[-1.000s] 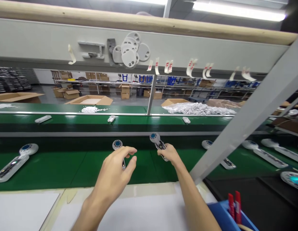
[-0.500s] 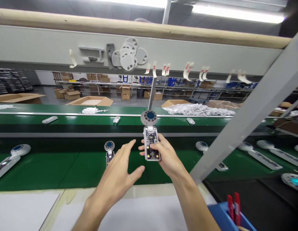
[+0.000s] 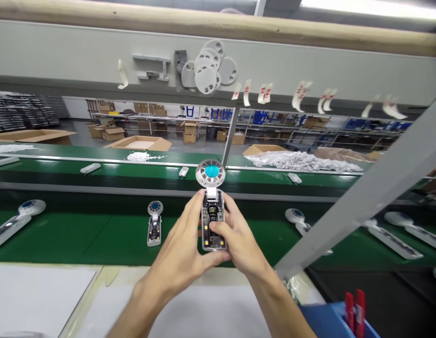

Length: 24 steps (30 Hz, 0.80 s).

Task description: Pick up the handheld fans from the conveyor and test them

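Left grip (image 3: 182, 246) has joined the right grip (image 3: 241, 240), both holding one round-headed, clear-fronted rectangular device (image 3: 212, 210).

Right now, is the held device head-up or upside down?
Head-up: the device has its round disc above the body that the right hand grips. Backward lean: cannot tell.

A bright ceiling light (image 3: 379, 8) runs along the upper right. A wooden pole (image 3: 203, 22) spans the full width above a pale grey panel (image 3: 80, 51). A slim metal post (image 3: 231, 134) stands below the panel, near the middle. Behind it, the grey floor (image 3: 178, 147) extends to long tables (image 3: 133, 116) with cardboard boxes (image 3: 190, 132) on and near them. Dark stacks (image 3: 17, 112) stand at far left, beside a white wall (image 3: 75, 104).
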{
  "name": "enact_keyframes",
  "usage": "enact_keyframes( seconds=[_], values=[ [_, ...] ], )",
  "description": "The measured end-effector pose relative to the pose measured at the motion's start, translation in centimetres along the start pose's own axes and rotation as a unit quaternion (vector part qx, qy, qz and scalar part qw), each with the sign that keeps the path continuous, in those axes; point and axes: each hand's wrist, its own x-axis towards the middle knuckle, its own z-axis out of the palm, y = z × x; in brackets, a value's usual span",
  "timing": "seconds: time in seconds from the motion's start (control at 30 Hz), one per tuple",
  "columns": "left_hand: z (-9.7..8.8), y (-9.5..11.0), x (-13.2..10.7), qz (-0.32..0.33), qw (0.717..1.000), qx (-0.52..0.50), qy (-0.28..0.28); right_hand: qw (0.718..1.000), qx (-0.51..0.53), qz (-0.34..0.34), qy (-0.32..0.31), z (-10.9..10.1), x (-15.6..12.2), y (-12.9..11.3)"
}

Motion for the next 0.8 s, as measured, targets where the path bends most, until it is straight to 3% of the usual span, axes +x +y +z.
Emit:
enact_keyframes(
  seconds=[0.57,0.8],
  values=[
    [-0.22,0.15,-0.03,0.031,1.000,-0.003,-0.001,0.999,-0.022,-0.010,0.022,0.17,-0.30,0.16],
    [-0.32,0.59,-0.07,0.021,0.999,-0.045,-0.001,0.999,-0.024,0.006,-0.025,0.18,-0.48,-0.53]
  ],
)
